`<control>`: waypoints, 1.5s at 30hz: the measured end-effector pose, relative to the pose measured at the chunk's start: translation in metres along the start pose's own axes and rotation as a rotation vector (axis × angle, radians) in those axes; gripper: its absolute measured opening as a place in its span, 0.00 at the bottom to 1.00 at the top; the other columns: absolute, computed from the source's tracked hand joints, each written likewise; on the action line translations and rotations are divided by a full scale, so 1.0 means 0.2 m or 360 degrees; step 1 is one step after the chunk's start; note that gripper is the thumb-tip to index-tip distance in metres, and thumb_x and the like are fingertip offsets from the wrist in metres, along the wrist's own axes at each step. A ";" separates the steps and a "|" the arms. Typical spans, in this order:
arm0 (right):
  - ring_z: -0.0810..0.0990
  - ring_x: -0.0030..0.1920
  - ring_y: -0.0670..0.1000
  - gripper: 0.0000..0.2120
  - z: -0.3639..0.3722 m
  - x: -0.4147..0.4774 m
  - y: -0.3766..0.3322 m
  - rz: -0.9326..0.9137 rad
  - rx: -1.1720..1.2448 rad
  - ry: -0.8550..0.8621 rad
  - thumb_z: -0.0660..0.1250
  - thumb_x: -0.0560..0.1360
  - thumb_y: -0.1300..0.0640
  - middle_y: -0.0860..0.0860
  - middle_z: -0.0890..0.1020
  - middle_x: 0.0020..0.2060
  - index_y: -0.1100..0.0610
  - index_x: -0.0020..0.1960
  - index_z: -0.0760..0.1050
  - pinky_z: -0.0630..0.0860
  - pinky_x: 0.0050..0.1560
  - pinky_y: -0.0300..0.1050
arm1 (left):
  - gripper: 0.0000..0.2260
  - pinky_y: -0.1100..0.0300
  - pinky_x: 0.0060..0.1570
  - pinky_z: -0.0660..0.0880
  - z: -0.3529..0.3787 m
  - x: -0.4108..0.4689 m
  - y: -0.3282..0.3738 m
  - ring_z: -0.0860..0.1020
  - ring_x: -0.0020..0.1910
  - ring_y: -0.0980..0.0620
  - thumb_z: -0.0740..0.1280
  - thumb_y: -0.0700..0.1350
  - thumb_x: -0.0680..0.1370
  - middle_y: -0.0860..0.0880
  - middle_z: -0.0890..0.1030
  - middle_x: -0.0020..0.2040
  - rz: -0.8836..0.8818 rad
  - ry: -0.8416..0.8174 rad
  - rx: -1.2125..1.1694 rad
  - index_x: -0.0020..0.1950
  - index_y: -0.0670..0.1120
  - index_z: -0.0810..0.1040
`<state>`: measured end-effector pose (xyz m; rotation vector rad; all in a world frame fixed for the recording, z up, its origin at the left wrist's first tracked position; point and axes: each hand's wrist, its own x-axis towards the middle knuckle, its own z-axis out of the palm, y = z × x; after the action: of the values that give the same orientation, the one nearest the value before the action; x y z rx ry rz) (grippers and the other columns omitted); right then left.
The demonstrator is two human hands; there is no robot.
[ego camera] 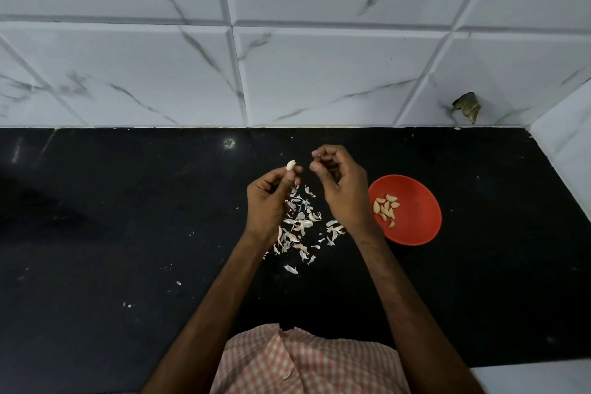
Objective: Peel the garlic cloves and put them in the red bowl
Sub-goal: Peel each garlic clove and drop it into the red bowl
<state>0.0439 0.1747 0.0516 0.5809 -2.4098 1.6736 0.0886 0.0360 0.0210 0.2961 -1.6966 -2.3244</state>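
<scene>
My left hand (270, 201) pinches a pale garlic clove (290, 165) at its fingertips, held above the black counter. A little to the right of it, my right hand (342, 189) has its fingers curled, and a tiny white scrap of skin (320, 155) sits at its fingertips. The red bowl (415, 227) stands on the counter just right of my right wrist and holds several peeled cloves (386, 208). Beneath both hands lies a scatter of garlic skins (303, 227).
The black counter (128, 233) runs up to a white marble-tiled wall (287, 73) at the back, and a tiled corner (563, 150) closes it off on the right. There is a chipped hole in the wall (467, 107) above the bowl.
</scene>
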 end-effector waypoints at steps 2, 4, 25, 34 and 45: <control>0.82 0.48 0.41 0.08 0.00 0.01 0.00 -0.0013 -0.0050 -0.0045 0.67 0.81 0.64 0.46 0.82 0.46 0.61 0.59 0.78 0.76 0.49 0.32 | 0.11 0.72 0.37 0.71 0.00 0.00 0.00 0.76 0.33 0.63 0.65 0.37 0.82 0.55 0.81 0.37 0.0022 -0.0025 0.0078 0.57 0.30 0.80; 0.83 0.48 0.43 0.07 0.00 0.02 0.00 -0.0072 -0.0117 -0.0065 0.67 0.81 0.64 0.49 0.84 0.47 0.62 0.57 0.81 0.77 0.49 0.34 | 0.09 0.72 0.38 0.71 -0.01 0.01 0.00 0.75 0.34 0.63 0.63 0.36 0.83 0.55 0.80 0.36 0.0065 -0.0062 0.0168 0.54 0.33 0.82; 0.84 0.36 0.48 0.03 0.06 0.02 -0.04 0.0118 -0.0127 -0.0071 0.73 0.74 0.61 0.49 0.84 0.38 0.61 0.46 0.83 0.83 0.38 0.50 | 0.08 0.56 0.32 0.73 -0.06 0.05 -0.02 0.76 0.34 0.56 0.67 0.44 0.81 0.52 0.79 0.37 0.0510 -0.0051 0.1133 0.50 0.45 0.85; 0.84 0.34 0.51 0.04 0.06 0.03 -0.06 0.0247 0.0113 -0.0076 0.73 0.74 0.64 0.54 0.83 0.37 0.64 0.46 0.80 0.81 0.35 0.39 | 0.08 0.57 0.44 0.77 -0.05 0.04 -0.01 0.81 0.42 0.50 0.65 0.39 0.83 0.44 0.84 0.44 0.0198 -0.0227 0.0562 0.53 0.39 0.83; 0.85 0.38 0.46 0.01 0.07 0.04 -0.06 0.0381 0.0193 -0.0044 0.71 0.77 0.63 0.48 0.84 0.36 0.61 0.46 0.81 0.84 0.40 0.44 | 0.08 0.60 0.30 0.74 0.00 0.00 0.04 0.78 0.33 0.54 0.66 0.38 0.83 0.47 0.83 0.44 0.0423 -0.0077 0.0431 0.59 0.43 0.81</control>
<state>0.0438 0.1554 0.0596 0.3430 -2.4947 1.9273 0.0891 0.0340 0.0291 0.0572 -1.9435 -1.9304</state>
